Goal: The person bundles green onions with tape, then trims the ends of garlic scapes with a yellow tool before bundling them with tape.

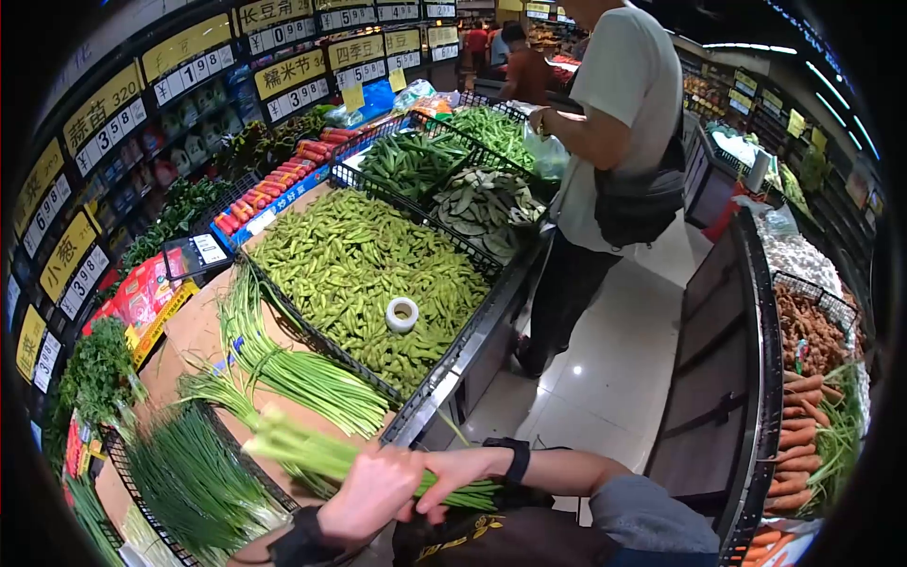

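A bunch of garlic scapes (312,449) is gripped in front of my body, its left end blurred and its cut ends pointing right. My left hand (376,491) is wrapped over the middle of it. My right hand (458,475) closes on the same bunch just to the right, thumb against the stalks; some fingers are hidden. More garlic scapes (302,373) lie on the brown board just beyond my hands, tied with a blue band. Thin green chives (194,468) fill a black basket to the left.
A crate of green pods (368,255) holds a white tape roll (402,315). Behind are green beans (487,132) and flat beans (482,210). A person (614,123) with a black bag stands in the aisle. At right, a stand holds carrots (798,444) and ginger (803,331).
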`<state>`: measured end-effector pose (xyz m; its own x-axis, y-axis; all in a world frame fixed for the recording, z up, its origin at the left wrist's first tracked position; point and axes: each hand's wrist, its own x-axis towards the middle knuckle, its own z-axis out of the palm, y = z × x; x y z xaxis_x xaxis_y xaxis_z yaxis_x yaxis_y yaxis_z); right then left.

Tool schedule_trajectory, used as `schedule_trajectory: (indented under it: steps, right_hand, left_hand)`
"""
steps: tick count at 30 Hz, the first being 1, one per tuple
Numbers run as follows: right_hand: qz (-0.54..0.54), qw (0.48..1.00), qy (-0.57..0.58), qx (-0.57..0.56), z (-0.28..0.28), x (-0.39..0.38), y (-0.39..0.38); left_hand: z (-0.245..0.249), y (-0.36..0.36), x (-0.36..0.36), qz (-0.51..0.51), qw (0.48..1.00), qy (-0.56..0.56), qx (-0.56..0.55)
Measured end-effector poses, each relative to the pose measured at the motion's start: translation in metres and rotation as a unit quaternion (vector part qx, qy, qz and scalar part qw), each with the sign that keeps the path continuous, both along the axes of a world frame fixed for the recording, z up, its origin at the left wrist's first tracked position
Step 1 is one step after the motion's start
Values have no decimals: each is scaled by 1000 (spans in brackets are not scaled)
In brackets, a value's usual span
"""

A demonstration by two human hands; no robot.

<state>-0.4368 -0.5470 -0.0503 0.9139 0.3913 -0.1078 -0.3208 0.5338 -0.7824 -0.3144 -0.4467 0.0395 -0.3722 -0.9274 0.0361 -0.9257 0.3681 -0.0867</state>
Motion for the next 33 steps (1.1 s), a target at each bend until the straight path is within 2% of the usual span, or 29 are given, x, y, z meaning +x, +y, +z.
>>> schedule_trajectory:
  steps: [1,2,3,4,5,6,7,8,9,10,12,13,14,16,18,19,20,23,24,26,30,33]
  right_hand:
    - [-49,998,7,-36,0,-12,7]
    - [-122,986,49,-105,-1,-22,13]
    - [-168,976,53,-132,-5,-27,16]
    - [-214,945,74,-235,-2,-33,16]
    - [-265,920,60,-281,-16,-39,14]
    - [-328,897,59,-292,-27,-44,19]
    - [-367,884,83,-276,-27,-51,27]
    - [-378,865,113,-309,-23,-56,32]
    - [-393,863,113,-296,-22,-62,41]
    - [-411,857,105,-291,-21,-66,48]
    - [-404,858,119,-292,-23,-76,68]
    - [-405,856,124,-296,-22,-78,77]
    - [-379,869,124,-293,-19,-79,88]
    - [-352,884,147,-270,-25,-77,108]
    - [-297,900,188,-258,-55,-82,114]
    - [-262,905,227,-248,-70,-88,116]
    - [-245,906,236,-251,-78,-91,121]
    - [-263,922,243,-147,-101,-100,126]
    - [-257,922,253,-143,-105,-107,124]
    - [-275,917,266,-110,-113,-117,113]
    - [-213,922,305,-108,-175,-164,97]
    - [-176,921,343,-65,-220,-159,82]
  left_hand:
    - [-6,-2,-6,-31,999,-8,5]
    - [-18,-4,-6,-41,998,0,-41]
    - [-26,-8,-9,37,996,-54,-62]
    - [-34,-11,0,105,973,-65,-196]
    - [1,-3,3,118,962,-146,-200]
    - [17,12,4,140,964,-36,-223]
    - [9,28,10,142,936,186,-261]
    - [-1,39,18,197,906,306,-215]
    - [-18,49,25,248,863,436,-62]
    - [-40,56,30,283,782,550,80]
    - [-106,64,16,266,674,654,218]
    - [-140,61,2,138,584,760,247]
    - [-165,57,-14,4,476,840,261]
    - [-188,52,-38,-125,187,954,199]
    - [-201,55,-43,-56,101,986,118]
    - [-215,55,-40,-39,91,987,127]
    - [-215,58,-42,1,113,985,130]
    - [-222,48,-51,172,123,973,88]
    - [-227,44,-61,179,113,973,87]
    - [-238,32,-78,277,151,946,79]
    - [-301,30,-125,365,93,920,104]
    - [-350,31,-127,432,30,897,90]
